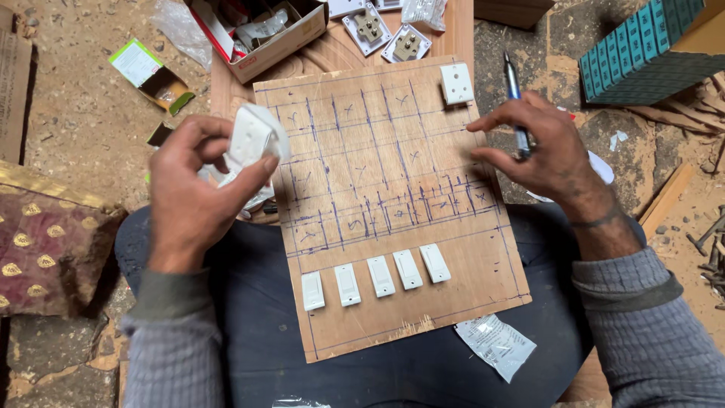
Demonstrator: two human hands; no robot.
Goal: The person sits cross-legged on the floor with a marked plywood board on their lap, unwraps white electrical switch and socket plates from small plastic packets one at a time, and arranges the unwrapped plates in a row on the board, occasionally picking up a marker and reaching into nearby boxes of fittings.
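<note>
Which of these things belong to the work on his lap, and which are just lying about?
In use:
- marked plywood board
- five white switches in a row on it
- white socket at its top corner
- white socket plate in the left hand
- pen in the right hand

Lying about:
- open cardboard box
- empty plastic wrapper
- teal boxes
- patterned cushion

on the plywood board [423, 249] lie five white switches [381, 276] in a row near its lower edge, and one white square plate [457, 83] at its top right corner. above the board sit two sockets [387, 34] and one open cardboard box [283, 38]. one pen [516, 98] right of the board. one torn wrapper [495, 346] below it.
</note>
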